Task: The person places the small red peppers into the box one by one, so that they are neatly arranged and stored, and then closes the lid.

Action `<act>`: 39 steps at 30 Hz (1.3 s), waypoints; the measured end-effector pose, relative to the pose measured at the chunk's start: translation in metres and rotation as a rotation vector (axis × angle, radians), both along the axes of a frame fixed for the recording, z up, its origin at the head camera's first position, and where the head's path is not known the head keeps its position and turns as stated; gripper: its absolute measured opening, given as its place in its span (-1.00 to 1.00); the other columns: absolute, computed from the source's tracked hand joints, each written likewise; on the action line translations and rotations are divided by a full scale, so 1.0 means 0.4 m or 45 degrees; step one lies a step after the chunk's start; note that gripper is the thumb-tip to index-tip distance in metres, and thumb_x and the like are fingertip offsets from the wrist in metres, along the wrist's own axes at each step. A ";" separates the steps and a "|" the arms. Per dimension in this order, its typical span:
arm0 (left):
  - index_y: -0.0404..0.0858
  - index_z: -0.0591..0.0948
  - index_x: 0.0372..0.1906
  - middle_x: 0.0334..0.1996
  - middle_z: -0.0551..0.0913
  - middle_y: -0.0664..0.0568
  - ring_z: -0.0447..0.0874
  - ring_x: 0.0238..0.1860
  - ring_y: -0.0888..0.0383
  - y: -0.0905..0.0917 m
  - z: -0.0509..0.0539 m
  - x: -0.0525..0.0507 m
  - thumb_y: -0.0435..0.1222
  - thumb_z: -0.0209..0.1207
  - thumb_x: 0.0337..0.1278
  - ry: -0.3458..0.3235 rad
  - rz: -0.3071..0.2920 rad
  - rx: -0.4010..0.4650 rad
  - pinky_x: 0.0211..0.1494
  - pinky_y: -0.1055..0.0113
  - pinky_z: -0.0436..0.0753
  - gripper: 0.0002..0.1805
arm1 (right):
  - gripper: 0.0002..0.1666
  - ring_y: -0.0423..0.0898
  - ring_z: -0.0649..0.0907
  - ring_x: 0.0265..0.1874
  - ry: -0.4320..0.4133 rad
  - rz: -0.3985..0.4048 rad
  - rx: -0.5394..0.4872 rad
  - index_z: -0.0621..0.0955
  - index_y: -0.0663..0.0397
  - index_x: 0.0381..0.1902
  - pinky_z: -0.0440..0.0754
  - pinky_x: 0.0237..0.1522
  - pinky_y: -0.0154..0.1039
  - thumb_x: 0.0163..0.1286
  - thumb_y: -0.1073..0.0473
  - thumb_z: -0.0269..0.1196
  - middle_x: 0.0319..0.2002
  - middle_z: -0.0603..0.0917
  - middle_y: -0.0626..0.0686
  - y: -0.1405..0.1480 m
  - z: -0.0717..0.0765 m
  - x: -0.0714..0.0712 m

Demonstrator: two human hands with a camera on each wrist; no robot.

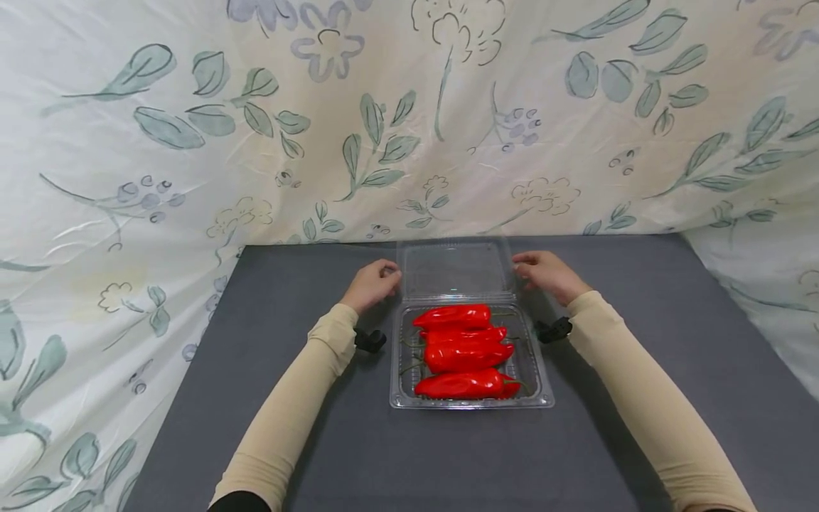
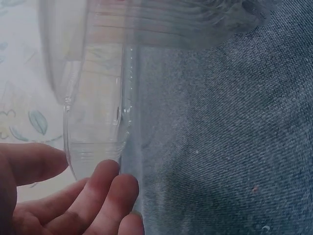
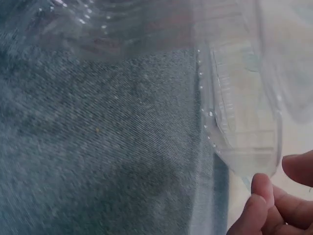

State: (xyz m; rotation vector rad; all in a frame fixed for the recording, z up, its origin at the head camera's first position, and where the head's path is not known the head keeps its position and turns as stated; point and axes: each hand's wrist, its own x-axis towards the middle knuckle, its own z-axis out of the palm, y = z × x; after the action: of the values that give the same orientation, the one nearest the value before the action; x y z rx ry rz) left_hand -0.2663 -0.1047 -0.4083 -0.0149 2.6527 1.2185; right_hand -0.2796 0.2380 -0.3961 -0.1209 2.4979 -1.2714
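Observation:
A clear plastic clamshell box (image 1: 403,398) sits on the dark cloth with several red peppers (image 1: 467,355) lying crosswise in its base. Its transparent lid (image 1: 456,267) is raised at the far side. At the lid's left edge, my left hand (image 1: 374,284) pinches the rim; in the left wrist view the thumb and fingers of that hand (image 2: 80,196) lie on either side of the lid's corner (image 2: 95,132). My right hand (image 1: 550,276) holds the opposite edge, fingertips and thumb at the lid's corner (image 3: 249,142) in the right wrist view.
A dark grey cloth (image 1: 448,462) covers the table. Behind and to the sides hangs a pale curtain (image 1: 416,163) printed with leaves and flowers. Black wrist cameras (image 1: 370,341) stick out near the box's sides.

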 end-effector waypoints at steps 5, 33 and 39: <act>-0.12 0.50 0.14 -0.18 0.67 0.01 0.68 -0.19 0.09 0.001 0.006 -0.002 -0.09 0.01 0.36 0.021 0.013 0.014 -0.14 0.17 0.58 -0.65 | -0.42 0.25 0.40 0.23 0.009 0.025 0.017 0.26 0.31 0.38 0.48 0.13 0.10 0.52 0.12 -0.03 0.30 0.34 0.36 0.008 0.014 0.007; -0.21 0.53 0.09 -0.21 0.66 -0.03 0.65 -0.23 0.08 -0.008 0.076 0.038 -0.15 0.02 0.35 0.123 -0.024 -0.027 -0.14 0.22 0.56 -0.66 | -0.38 0.24 0.43 0.17 0.024 0.061 0.054 0.21 0.30 0.40 0.48 0.13 0.11 0.51 0.08 -0.02 0.28 0.35 0.35 -0.003 0.058 0.023; -0.20 0.51 0.10 -0.17 0.65 -0.03 0.65 -0.19 0.09 -0.006 0.089 0.050 -0.16 0.01 0.37 0.168 -0.023 0.004 -0.15 0.23 0.58 -0.68 | -0.37 0.24 0.43 0.17 0.058 0.052 0.040 0.19 0.32 0.39 0.48 0.12 0.13 0.51 0.07 -0.02 0.27 0.36 0.36 -0.004 0.082 0.032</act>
State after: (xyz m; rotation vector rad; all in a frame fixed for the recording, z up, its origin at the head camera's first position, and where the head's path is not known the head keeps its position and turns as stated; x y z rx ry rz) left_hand -0.2464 -0.1070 -0.3725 0.0926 2.7564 1.2596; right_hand -0.2667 0.2362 -0.3633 -0.1945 2.5397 -1.2256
